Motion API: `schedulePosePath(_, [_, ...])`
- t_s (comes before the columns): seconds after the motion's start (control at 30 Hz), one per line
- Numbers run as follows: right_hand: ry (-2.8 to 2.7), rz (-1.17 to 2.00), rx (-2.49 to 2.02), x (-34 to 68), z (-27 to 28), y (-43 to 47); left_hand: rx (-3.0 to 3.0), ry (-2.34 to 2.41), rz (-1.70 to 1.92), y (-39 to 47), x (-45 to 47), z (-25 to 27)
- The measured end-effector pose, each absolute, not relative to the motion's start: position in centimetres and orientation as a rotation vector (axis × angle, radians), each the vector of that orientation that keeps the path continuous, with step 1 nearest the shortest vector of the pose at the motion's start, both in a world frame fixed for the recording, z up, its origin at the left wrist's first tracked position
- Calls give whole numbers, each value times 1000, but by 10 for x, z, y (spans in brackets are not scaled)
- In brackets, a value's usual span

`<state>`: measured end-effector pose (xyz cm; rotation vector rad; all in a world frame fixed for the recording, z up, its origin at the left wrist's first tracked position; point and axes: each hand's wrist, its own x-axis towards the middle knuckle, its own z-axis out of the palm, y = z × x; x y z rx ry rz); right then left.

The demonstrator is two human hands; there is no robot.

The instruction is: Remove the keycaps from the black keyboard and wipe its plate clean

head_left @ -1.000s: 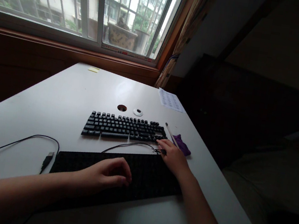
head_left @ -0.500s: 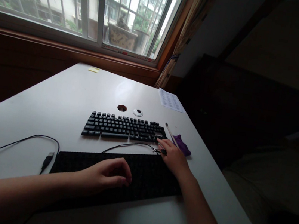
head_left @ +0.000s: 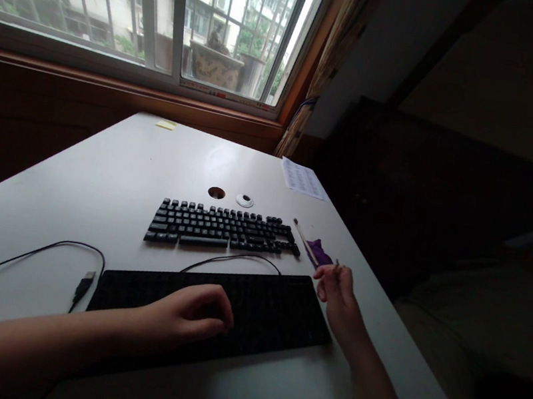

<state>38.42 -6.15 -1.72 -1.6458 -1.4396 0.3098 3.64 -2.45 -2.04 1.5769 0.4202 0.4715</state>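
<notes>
A dark keyboard base [head_left: 273, 315] lies along the front of the desk. My left hand [head_left: 201, 310] rests over its middle, fingers curled and thumb tip brought close to them; anything between them is hidden. Off the base's right end, my right hand [head_left: 337, 292] is raised with its fingers pinched together. A thin tip of a small tool, which looks like a wire keycap puller [head_left: 336, 263], sticks up from those fingers; the remainder is hidden. Behind the base, loose black keycaps [head_left: 222, 226] are laid out in rows like a keyboard.
A purple cloth pouch [head_left: 319, 252] and a slim brush-like stick [head_left: 304, 240] lie right of the keycaps. A black USB cable [head_left: 85, 285] curls on the left. Farther back are a cable hole [head_left: 217, 193], its white cover [head_left: 244, 201], printed paper [head_left: 304, 180] and a yellow note [head_left: 166, 124].
My right hand has drawn back from the lower right keycaps toward the right and turned upward, the small tool still in its fingers. The left hand has stayed in place.
</notes>
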Motion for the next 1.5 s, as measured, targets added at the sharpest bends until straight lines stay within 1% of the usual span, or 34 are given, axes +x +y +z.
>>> schedulePosePath(0.1, [-1383,357,-1465,382,-20,-84,1794,375,540,-27,38,-18])
schedulePosePath(0.17, [-1369,266,-1438,379,-22,-98,1917,312,583,-30,38,-17])
schedulePosePath(0.27, [-1363,137,-1563,375,-24,-118,2024,211,610,-32,39,-17])
schedulePosePath(0.43, [-1252,222,-1775,366,-29,-146,2175,124,652,-37,40,-20])
schedulePosePath(0.57, [-1240,163,-1977,365,-26,-157,2341,76,663,-43,41,-21])
schedulePosePath(0.73, [-1037,227,-2019,368,-14,-165,2450,54,624,-48,41,-24])
schedulePosePath(0.83, [-1010,282,-2048,373,-12,-167,2487,74,606,-48,40,-25])
schedulePosePath(1.1, [-1073,373,-2039,386,-23,-157,2509,79,580,-47,38,-26])
schedulePosePath(1.27, [-1108,447,-2010,381,-20,-152,2508,84,569,-47,39,-27])
schedulePosePath(1.5, [-1238,426,-1991,372,-11,-144,2516,93,549,-47,39,-27])
